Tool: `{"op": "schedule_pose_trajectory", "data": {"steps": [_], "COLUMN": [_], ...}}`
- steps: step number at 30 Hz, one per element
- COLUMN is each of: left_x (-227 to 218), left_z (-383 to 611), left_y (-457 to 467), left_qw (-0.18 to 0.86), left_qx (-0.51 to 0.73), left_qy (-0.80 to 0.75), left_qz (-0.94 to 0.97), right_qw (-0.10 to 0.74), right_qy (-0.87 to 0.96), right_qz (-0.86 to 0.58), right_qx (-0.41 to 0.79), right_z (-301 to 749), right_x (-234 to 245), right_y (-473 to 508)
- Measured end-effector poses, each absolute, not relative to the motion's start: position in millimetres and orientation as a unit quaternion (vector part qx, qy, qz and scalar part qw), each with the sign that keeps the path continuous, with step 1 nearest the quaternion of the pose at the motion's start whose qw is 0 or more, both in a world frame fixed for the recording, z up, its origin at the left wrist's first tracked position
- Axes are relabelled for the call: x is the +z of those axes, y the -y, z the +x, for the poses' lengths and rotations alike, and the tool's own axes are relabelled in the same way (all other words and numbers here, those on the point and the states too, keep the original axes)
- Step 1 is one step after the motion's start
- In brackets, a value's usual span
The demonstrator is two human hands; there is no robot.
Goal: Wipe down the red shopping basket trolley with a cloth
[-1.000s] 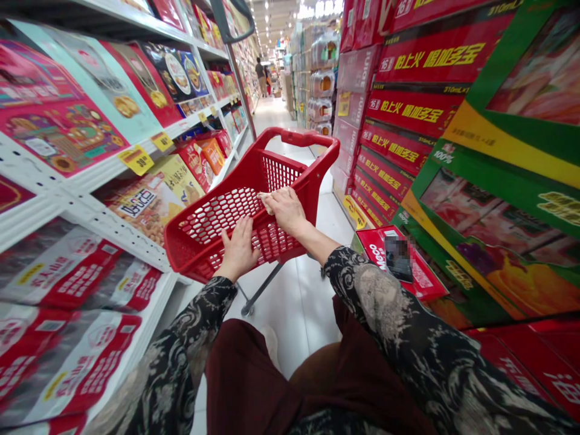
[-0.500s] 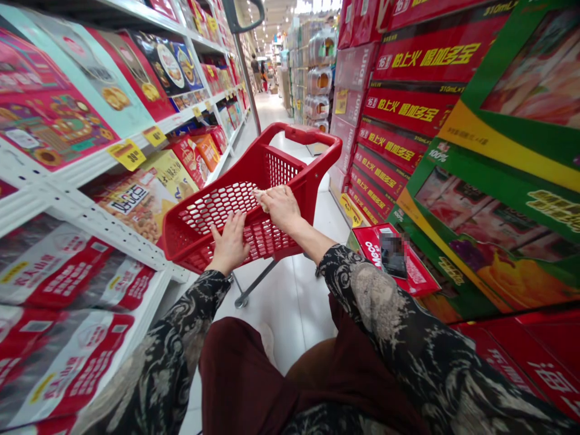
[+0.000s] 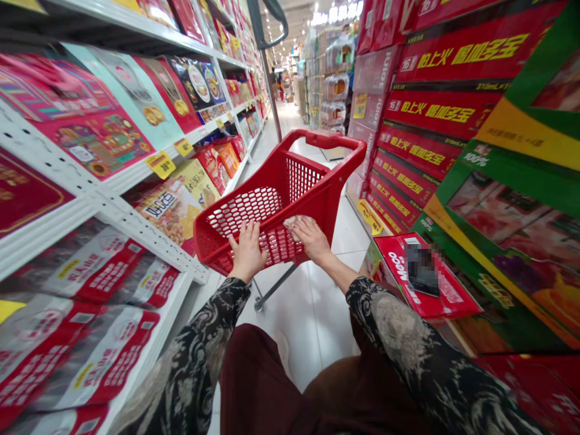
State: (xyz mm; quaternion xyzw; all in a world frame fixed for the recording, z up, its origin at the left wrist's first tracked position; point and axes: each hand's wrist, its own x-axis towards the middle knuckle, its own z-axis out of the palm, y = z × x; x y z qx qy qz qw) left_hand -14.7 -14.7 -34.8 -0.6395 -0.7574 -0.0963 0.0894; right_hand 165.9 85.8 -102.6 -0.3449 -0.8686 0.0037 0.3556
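Observation:
A red plastic shopping cart basket is tipped on its side in the aisle, so its perforated bottom faces me. My left hand lies flat on that bottom with its fingers spread. My right hand presses a small pale cloth against the bottom near the basket's right corner, fingers closed over it. Both my sleeves are dark with a pale pattern. The cart's grey frame and wheel show under the basket.
White shelves of boxed snacks run along the left. Stacked red and green drink cartons line the right. A red box with a dark phone-like object lies at my right. People stand far down the aisle.
My right hand with the cloth has slid down the basket's bottom toward its lower right corner. The view has shifted left, so the cart sits further right in frame.

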Motion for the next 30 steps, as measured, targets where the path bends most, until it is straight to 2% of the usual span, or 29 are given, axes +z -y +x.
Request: {"op": "schedule_pose_trajectory", "data": {"steps": [3, 7, 14, 18, 26, 30], "left_x": [-35, -32, -33, -30, -27, -30], "left_z": [-14, -14, -13, -10, -6, -6], "left_y": [13, 12, 12, 13, 15, 15], "left_qw": [0.090, 0.082, 0.078, 0.073, 0.060, 0.068], "left_qx": [-0.092, -0.090, -0.085, -0.081, -0.075, -0.070], "left_qy": [0.758, 0.761, 0.764, 0.766, 0.769, 0.768], "left_qz": [-0.639, -0.637, -0.635, -0.634, -0.632, -0.634], "right_qw": [0.351, 0.340, 0.490, 0.450, 0.384, 0.406], "right_qy": [0.867, 0.884, 0.810, 0.839, 0.877, 0.875], "right_qz": [-0.352, -0.321, -0.322, -0.307, -0.289, -0.262], "right_qx": [0.004, -0.001, -0.017, -0.008, 0.021, 0.016], "right_z": [166, 171, 161, 145, 143, 146], "right_x": [-119, -115, -64, -70, -141, -135], "right_y": [-85, -83, -91, -91, -68, -65]}}
